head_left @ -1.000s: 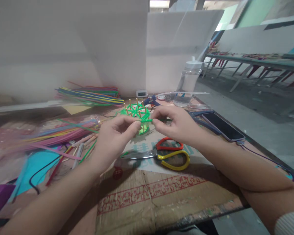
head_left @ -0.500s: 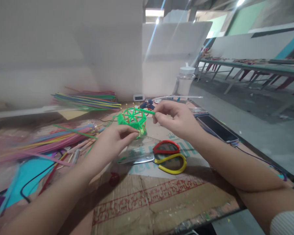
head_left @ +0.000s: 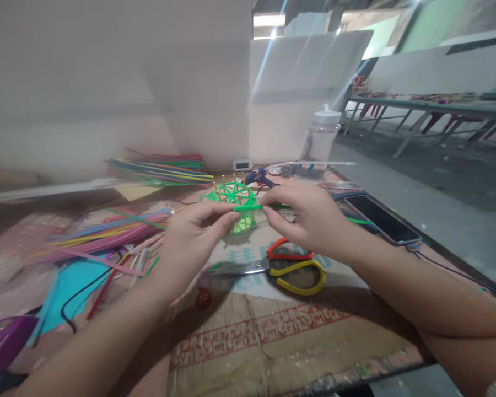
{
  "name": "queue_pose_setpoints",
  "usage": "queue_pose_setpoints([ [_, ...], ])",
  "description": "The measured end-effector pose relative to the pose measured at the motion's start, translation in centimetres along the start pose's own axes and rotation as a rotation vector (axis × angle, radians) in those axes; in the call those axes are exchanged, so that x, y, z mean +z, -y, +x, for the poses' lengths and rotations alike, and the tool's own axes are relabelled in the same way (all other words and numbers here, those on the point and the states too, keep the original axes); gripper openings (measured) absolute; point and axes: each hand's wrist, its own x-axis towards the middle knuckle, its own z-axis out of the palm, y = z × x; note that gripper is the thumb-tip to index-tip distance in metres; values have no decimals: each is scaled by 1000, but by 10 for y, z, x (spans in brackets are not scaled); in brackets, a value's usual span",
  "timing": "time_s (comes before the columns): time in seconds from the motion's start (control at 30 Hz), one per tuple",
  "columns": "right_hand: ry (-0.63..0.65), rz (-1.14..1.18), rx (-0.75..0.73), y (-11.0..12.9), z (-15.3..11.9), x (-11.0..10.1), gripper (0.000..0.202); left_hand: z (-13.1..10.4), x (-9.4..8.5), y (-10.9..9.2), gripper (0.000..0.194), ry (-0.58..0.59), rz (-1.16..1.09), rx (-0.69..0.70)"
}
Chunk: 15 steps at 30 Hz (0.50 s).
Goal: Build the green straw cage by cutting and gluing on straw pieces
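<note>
My left hand (head_left: pixel 198 234) pinches one end of a green pipe cleaner (head_left: pixel 248 208) between thumb and forefinger. My right hand (head_left: pixel 308 215) pinches the same pipe cleaner a short way along, and its free end shows beyond the right wrist. Just behind the fingers stands a small green frame (head_left: pixel 233 191) with upright wooden sticks and spokes across its middle; the hands partly hide it. Below the hands lie scissors (head_left: pixel 300 275) with one red and one yellow handle, blades pointing left.
Bundles of coloured pipe cleaners (head_left: pixel 161 170) lie at the back left and left. A purple glue gun (head_left: pixel 8 339) is at lower left, a blue glue gun (head_left: pixel 261 177) behind the frame. A bottle (head_left: pixel 320 138) and a phone (head_left: pixel 382 219) are on the right.
My left hand has come away from the green frame and taken the pipe cleaner's end. The pipe cleaner now lies level between both hands, in front of the frame. The view has shifted slightly.
</note>
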Motion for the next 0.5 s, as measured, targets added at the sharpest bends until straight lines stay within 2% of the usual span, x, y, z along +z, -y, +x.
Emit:
queue_pose_setpoints([
  [0.3, 59, 4, 82, 6, 0, -4, 20, -3, 3, 7, 9, -73, 124, 205],
  [0.43, 84, 43, 136, 8, 1, -7, 18, -5, 3, 8, 9, -94, 150, 250],
  [0.5, 87, 46, 155, 9, 1, -8, 17, -6, 4, 9, 16, -93, 135, 247],
])
